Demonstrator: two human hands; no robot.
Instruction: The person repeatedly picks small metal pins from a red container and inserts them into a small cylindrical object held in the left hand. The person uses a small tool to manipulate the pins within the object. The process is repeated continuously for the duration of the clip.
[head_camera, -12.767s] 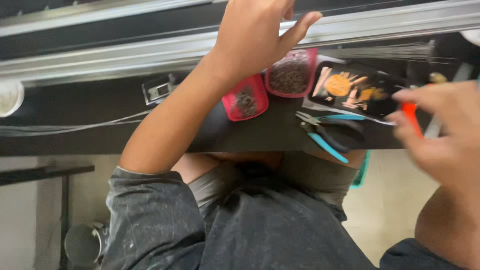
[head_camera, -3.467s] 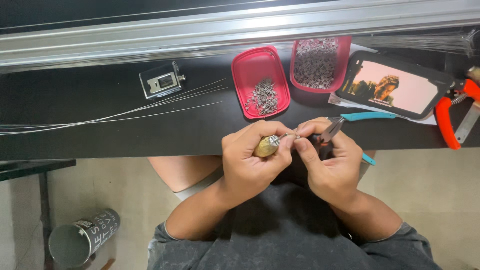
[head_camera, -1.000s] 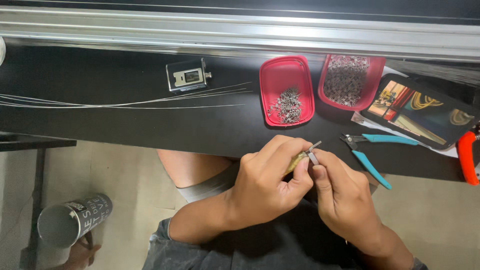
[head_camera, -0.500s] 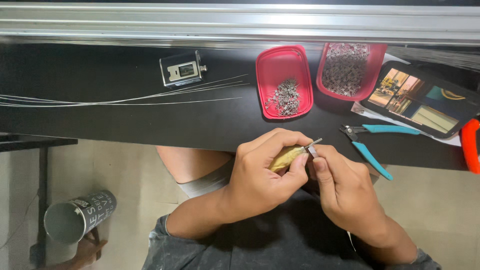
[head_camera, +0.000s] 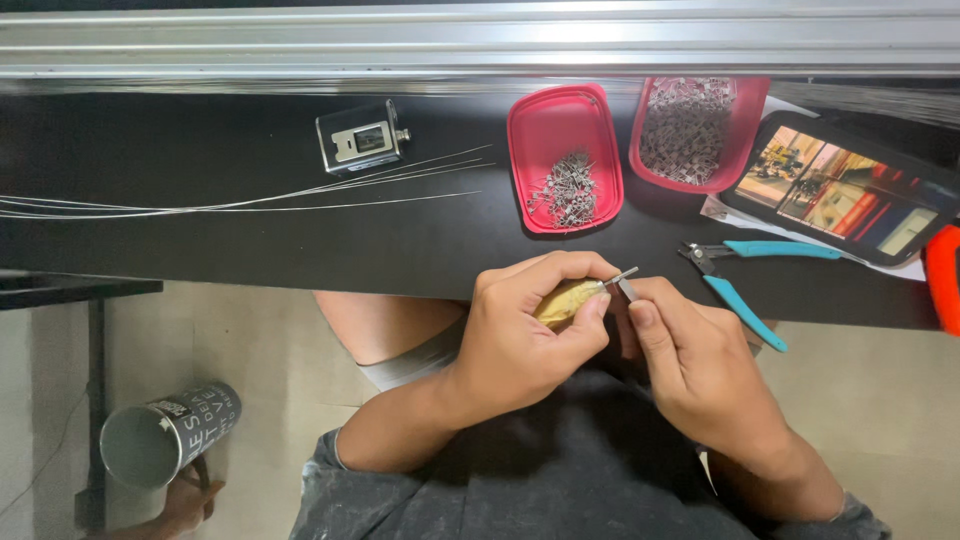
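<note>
My left hand (head_camera: 530, 335) is closed around a small yellow-handled tool (head_camera: 562, 300) whose thin metal tip (head_camera: 622, 276) pokes out to the right. My right hand (head_camera: 695, 365) pinches a tiny metal piece against that tip with thumb and forefinger. Both hands meet just below the front edge of the black table (head_camera: 200, 250), over my lap. Exactly what the right fingers hold is too small to make out.
On the table lie two red trays (head_camera: 540, 130) (head_camera: 745, 110) of small wire coils, several long thin wires (head_camera: 250, 200), a small metal device (head_camera: 360, 140), blue-handled cutters (head_camera: 750, 270), a tablet (head_camera: 850, 190) showing a video and an orange tool handle (head_camera: 942, 280). A cylindrical can (head_camera: 165, 435) lies on the floor.
My hands have stayed together on the tool, drifting slightly left in view. The camera has tilted a little, shifting the table contents.
</note>
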